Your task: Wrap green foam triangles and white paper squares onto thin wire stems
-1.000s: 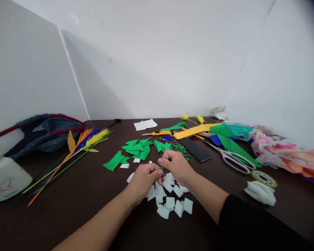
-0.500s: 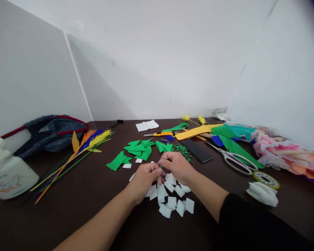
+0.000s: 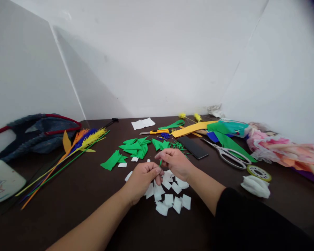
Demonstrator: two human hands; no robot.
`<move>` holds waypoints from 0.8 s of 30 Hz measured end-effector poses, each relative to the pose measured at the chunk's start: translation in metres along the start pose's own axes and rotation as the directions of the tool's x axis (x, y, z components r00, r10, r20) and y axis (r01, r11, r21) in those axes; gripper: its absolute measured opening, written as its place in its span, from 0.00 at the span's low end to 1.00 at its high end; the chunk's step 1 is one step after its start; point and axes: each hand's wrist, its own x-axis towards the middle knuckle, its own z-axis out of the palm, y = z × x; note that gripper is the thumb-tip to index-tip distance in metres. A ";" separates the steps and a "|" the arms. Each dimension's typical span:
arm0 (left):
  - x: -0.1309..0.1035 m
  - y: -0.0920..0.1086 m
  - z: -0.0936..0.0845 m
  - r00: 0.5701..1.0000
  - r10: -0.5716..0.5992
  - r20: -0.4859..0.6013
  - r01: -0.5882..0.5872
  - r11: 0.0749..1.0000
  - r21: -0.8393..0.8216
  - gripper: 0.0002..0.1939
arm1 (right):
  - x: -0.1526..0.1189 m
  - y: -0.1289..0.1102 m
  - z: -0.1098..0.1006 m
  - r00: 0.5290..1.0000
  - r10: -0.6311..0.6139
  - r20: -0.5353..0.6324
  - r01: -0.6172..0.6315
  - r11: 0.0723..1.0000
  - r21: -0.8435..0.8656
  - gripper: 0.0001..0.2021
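Your forearms are slanting inward from the near left and near right, and your hands are meeting over the middle of the dark table [image 3: 75,195]. Your left hand [image 3: 146,177] is lying lower and nearer, knuckles up, its thumb pressing toward the curled fingers and pinching a small green piece [image 3: 160,162]. Your right hand [image 3: 176,163] is arching slightly farther and higher, wrist bending leftward, its thumb and bent fingers gripping that piece's upper end; the exact contact is partly hiding behind your fingers. The green piece is sticking up between both sets of fingertips. A black sleeve [image 3: 240,216] is covering your right upper forearm. Beneath and nearer than your hands, white squares [image 3: 169,199] are lying scattered; green cut pieces [image 3: 137,148] are resting beyond your left hand, and a black phone [image 3: 193,147] is lying beyond your right.
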 end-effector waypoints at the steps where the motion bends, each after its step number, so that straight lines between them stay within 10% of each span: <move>1: 0.000 0.001 0.000 1.000 -0.001 0.004 0.001 1.000 -0.007 0.10 | 0.000 0.001 -0.002 1.000 0.001 0.015 -0.002 1.000 0.011 0.09; 11: -0.001 0.002 0.003 0.996 -0.017 0.092 0.014 0.999 0.028 0.12 | -0.003 -0.006 -0.002 0.965 -0.227 -0.133 0.171 0.925 -0.341 0.15; 24: 0.002 0.006 0.010 0.986 0.133 -0.103 -0.049 0.813 0.581 0.10 | -0.004 -0.004 0.003 0.880 -0.376 -0.291 0.078 0.717 -0.692 0.18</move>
